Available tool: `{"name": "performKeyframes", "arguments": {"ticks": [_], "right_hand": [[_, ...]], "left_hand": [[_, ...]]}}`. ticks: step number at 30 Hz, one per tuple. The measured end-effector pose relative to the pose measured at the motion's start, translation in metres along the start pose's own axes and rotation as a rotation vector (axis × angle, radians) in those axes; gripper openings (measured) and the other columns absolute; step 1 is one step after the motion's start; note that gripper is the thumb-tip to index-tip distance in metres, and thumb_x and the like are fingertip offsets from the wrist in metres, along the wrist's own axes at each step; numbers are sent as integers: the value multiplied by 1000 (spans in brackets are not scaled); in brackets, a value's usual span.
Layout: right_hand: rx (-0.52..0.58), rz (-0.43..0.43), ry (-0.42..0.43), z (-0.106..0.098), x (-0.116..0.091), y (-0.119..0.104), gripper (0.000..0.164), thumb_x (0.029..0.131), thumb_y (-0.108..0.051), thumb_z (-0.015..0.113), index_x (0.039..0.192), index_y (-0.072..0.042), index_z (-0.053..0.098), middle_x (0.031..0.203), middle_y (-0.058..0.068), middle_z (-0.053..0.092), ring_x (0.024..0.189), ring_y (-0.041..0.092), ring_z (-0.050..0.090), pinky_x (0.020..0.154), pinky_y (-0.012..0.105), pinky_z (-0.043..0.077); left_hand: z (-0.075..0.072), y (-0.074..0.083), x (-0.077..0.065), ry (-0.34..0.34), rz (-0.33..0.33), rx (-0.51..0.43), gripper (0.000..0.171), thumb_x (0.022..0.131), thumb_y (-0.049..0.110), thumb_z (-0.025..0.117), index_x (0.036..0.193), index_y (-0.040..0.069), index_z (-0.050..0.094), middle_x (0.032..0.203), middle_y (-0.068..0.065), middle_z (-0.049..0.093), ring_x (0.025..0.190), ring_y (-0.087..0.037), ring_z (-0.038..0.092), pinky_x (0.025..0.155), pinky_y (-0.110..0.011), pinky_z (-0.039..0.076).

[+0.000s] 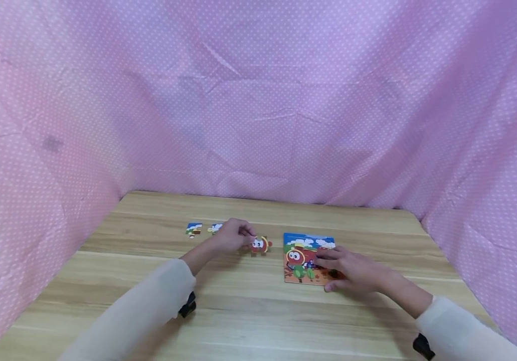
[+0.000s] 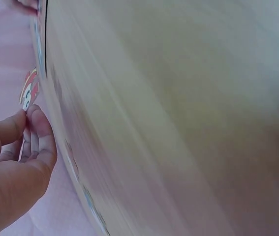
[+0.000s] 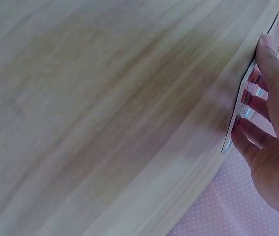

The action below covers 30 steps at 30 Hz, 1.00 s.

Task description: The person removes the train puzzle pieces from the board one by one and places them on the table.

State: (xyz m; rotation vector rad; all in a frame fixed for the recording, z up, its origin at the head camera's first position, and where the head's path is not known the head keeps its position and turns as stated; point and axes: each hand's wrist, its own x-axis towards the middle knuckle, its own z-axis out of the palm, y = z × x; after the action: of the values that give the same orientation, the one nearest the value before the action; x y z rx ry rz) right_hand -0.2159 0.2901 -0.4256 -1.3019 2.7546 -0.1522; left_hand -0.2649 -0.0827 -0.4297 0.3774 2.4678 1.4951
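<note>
Between thumb and fingertips, my left hand (image 1: 233,235) pinches a jigsaw piece (image 1: 261,245) with a red cartoon face and big white eyes. The piece is held up off the table, left of a square picture puzzle (image 1: 291,275). In the left wrist view, the piece (image 2: 29,91) stands out beyond the fingertips. My right hand (image 1: 355,271) rests on the right side of the puzzle, fingers spread over the picture and thumb by its near edge. In the right wrist view, the fingertips touch the puzzle (image 3: 243,93); the hand covers part of the picture.
Two loose jigsaw pieces lie behind and left of my left hand: one blue and green piece (image 1: 193,229) and one partly hidden piece (image 1: 215,228). All lie on a wooden table (image 1: 249,321). A pink dotted cloth (image 1: 258,125) hangs around its back and sides.
</note>
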Motion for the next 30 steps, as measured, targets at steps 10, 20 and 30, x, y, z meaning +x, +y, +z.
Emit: {"name": "performKeyframes", "arguments": {"ticks": [10, 20, 30], "right_hand": [[6, 25, -22, 4, 1, 3, 71, 96, -63, 58, 150, -18, 54, 157, 10, 45, 138, 36, 45, 104, 56, 46], [1, 28, -19, 5, 2, 3, 70, 96, -62, 59, 150, -17, 54, 157, 9, 46, 139, 37, 44, 105, 57, 45], [20, 35, -20, 3, 2, 1, 70, 96, -61, 60, 150, -17, 54, 157, 10, 46, 139, 36, 45, 105, 57, 45]], "left_hand": [[-48, -27, -28, 56, -21, 8, 10, 96, -5, 64, 105, -4, 68, 96, -12, 67, 86, -20, 64, 76, -32, 59], [-88, -52, -52, 118, -55, 8, 13, 96, -8, 62, 108, -8, 65, 97, -15, 65, 85, -19, 62, 74, -31, 58], [-122, -75, -72, 138, -102, 76, 14, 97, -4, 62, 111, -7, 64, 98, -11, 64, 86, -18, 59, 69, -26, 54]]}}
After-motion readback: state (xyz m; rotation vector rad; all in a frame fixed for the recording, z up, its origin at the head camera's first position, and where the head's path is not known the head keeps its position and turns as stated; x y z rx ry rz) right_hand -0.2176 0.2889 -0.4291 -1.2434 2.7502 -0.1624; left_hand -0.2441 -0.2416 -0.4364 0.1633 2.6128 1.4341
